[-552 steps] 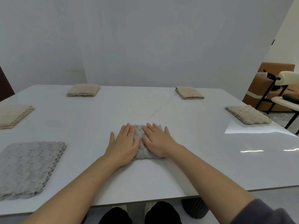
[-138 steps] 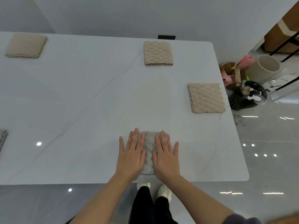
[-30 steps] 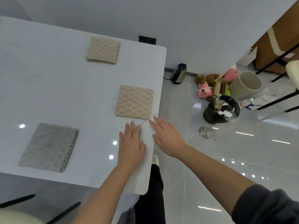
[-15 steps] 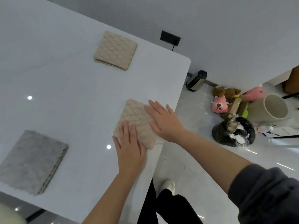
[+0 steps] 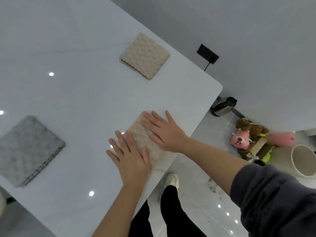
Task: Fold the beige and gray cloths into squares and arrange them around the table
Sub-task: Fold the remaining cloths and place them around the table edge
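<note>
Beige cloth (image 5: 142, 135) lies at the table (image 5: 77, 100) edge, both flat hands, left hand (image 5: 130, 158) and right hand (image 5: 164, 130), pressing it; kettle (image 5: 222, 106) and toys (image 5: 239, 139) sit on the floor.

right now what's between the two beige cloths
Nothing: the head view shows only bare table between the far beige cloth and the near beige cloth.

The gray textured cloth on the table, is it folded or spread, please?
Folded: the gray textured cloth shows stacked layers along its lower right edge.

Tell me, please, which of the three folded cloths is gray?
The left cloth, lying untouched, is gray; the pressed cloth and the far cloth are both beige.
</note>
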